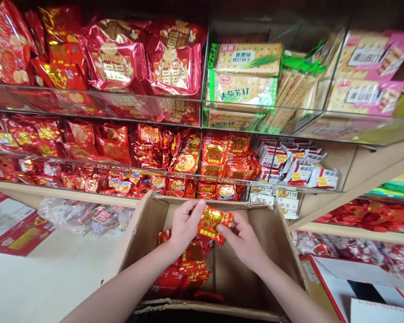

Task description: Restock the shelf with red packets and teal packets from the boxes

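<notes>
Between both hands, over an open cardboard box [252, 287], is a red and gold snack packet [212, 220]. My left hand [187, 224] is closed on its left end, thumb on top. My right hand [240, 235] pinches its lower right side between thumb and fingers. Below my hands, more red snack packets [191, 264] lie in the left part of the box. Just behind the box, similar red and gold packets [215, 157] fill a compartment of the lower shelf.
Clear shelf dividers hold large red packs [114, 63], green-and-clear cracker packs [244, 89] and white packets [299, 168]. Plastic-wrapped goods [101, 217] lie under the shelf at left. A red-edged white box [363, 287] stands at right, and a red carton [10, 224] at far left.
</notes>
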